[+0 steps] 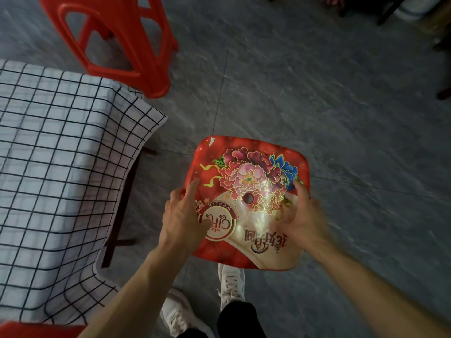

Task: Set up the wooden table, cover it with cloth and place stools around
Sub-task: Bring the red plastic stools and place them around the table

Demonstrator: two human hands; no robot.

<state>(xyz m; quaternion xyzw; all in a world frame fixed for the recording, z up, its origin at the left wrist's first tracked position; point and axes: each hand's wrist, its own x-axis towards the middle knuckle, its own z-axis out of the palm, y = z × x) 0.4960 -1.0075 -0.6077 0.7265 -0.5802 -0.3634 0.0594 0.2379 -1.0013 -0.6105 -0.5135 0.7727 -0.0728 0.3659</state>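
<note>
A red plastic stool [249, 181] with a flower print on its seat is in front of me, seen from above, its legs hidden under the seat. My left hand [180, 215] grips the seat's left edge and my right hand [307, 220] grips the right edge, thumbs on top. To the left stands the table, covered by a white cloth with black checks [56, 167] that hangs over its corner. One dark wooden leg [122, 208] shows below the cloth. A second red stool [136, 45] stands at the table's far side.
A red edge of another stool [36, 330] shows at the bottom left corner. My white shoes [231, 284] are on the grey tiled floor [317, 93] just below the held stool. Dark furniture legs [390, 11] stand at the top right.
</note>
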